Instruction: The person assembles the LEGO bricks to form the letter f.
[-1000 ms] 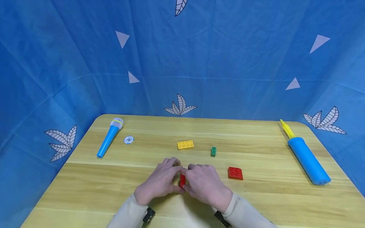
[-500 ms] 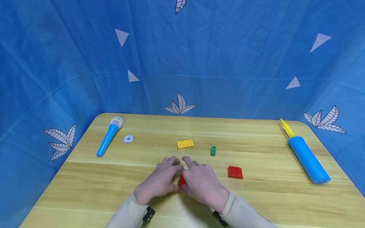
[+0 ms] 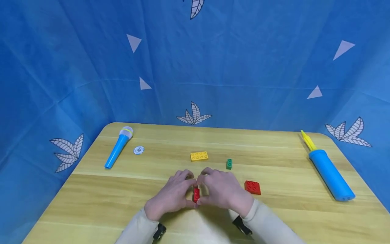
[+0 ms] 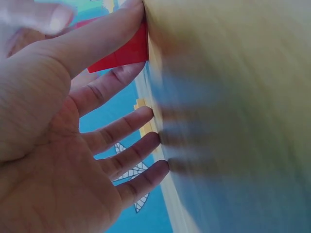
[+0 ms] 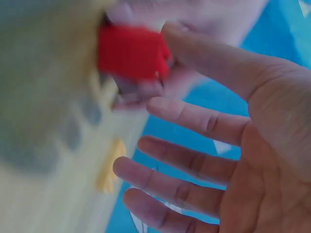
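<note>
Near the table's front middle, the left hand (image 3: 171, 196) pinches a red block (image 3: 196, 195) between thumb and index finger; in the left wrist view the red block (image 4: 119, 51) shows between them, low at the tabletop, with the other fingertips at the table. Close on the block's right side is the right hand (image 3: 224, 190), its thumb near the block's front end. In the right wrist view the fingers of the right hand (image 5: 218, 145) are spread and nearly straight beside the red block (image 5: 131, 52); whether its thumb touches the block is unclear.
Behind the hands lie a yellow block (image 3: 199, 156) and a small green block (image 3: 229, 164). A red block with a rounded corner (image 3: 252, 187) is to the right. Farther out are a toy microphone (image 3: 118, 147), a round chip (image 3: 138, 150) and a blue pump (image 3: 331, 175).
The right hand has shifted slightly right and its fingers have spread away from the red block, so more of the block shows. The left hand keeps its hold.
</note>
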A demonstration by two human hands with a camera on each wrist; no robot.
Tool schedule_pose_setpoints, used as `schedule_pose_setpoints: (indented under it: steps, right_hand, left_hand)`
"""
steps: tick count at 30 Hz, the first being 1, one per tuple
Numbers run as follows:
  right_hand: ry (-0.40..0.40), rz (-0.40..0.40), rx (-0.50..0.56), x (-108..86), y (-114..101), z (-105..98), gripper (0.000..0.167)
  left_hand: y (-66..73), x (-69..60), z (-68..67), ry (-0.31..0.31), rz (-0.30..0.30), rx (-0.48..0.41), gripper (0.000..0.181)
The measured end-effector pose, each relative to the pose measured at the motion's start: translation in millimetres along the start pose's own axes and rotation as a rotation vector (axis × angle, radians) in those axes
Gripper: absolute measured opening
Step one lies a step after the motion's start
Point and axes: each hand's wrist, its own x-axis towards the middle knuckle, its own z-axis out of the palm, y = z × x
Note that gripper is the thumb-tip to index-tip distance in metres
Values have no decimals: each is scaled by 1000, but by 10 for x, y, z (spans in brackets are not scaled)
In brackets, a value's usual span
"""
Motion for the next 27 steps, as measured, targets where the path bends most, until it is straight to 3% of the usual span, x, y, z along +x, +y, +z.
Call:
schedule_pose_setpoints:
  steps: [8,18,27]
  right_hand:
    - [-15,129,76,299,378,-234,52]
    - [-18,43,113,792,488,-103,57]
    - [-55,28,96,1000,495,-27,63]
  left_hand:
    - [5,13,-4,-23,-25,-9,38]
    - [-14,3,33,-24,-31,3,40]
    - [6,0,11,-19,-26,9,40]
